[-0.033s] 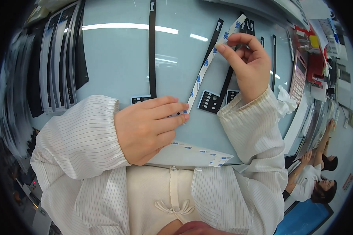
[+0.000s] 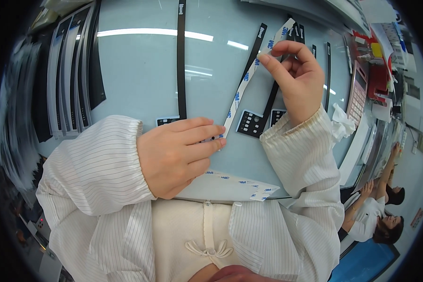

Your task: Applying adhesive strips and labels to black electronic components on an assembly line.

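A long narrow white strip [image 2: 237, 96] with blue print, which looks like adhesive backing, runs slantwise across the table. My left hand [image 2: 176, 152] lies over its near end, fingers closed against it; the thumb is hidden. Toward the far end, my right hand [image 2: 300, 77] pinches the strip's edge between thumb and forefinger. Part of a dark dotted piece shows between the left fingers. Left of the strip lies a black L-shaped strip [image 2: 182, 61], its wide end partly under my left hand. Another black piece with a dotted rectangular end [image 2: 250, 123] lies to the right.
A white sheet [image 2: 221, 187] with blue-printed edges lies at the near table edge. Stacked black-and-clear panels [image 2: 70, 70] stand left. At right are crumpled white paper [image 2: 342, 121], a pink calculator [image 2: 357, 94] and more black strips [image 2: 328, 70]. Two people sit farther right.
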A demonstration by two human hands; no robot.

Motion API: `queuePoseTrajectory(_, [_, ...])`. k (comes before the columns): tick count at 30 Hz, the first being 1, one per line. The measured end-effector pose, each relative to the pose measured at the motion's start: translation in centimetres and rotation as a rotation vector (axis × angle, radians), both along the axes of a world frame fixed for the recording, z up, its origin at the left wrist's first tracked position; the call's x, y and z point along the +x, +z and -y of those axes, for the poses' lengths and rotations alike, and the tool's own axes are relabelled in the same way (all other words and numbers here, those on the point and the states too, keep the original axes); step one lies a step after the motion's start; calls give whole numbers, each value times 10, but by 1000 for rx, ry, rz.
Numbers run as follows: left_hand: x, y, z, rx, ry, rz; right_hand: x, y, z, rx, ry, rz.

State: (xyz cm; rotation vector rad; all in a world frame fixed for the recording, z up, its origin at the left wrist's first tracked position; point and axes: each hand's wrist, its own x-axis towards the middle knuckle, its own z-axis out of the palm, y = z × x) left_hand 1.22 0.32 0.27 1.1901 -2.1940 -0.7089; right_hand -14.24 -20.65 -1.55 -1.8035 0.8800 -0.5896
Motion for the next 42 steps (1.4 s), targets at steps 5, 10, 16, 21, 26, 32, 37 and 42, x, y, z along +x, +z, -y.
queuePoseTrajectory(5, [-1, -8, 4, -100, -10, 15, 1, 4, -4, -36, -13, 1])
queuePoseTrajectory(10, [-3, -10, 2, -132, 9, 25, 4, 1, -4, -199, 24, -64])
queuePoseTrajectory(16, [2, 5, 1, -44, -33, 79, 7, 2, -8, -215, 23, -69])
queuePoseTrajectory(21, [-3, -3, -3, -115, 49, 47, 10, 1, -8, -256, 42, -101])
queuePoseTrajectory(26, [-3, -5, -1, -123, 50, 54, 9, -4, -5, -302, 40, -97])
queuePoseTrajectory(32, [-3, -4, -3, -115, 53, 61, 9, -3, -7, -305, 42, -108])
queuePoseTrajectory(37, [-3, -3, -5, -104, 55, 54, 8, -2, -9, -309, 49, -121])
queuePoseTrajectory(42, [-5, -4, -5, -98, 62, 43, 10, -1, -7, -516, 61, -113])
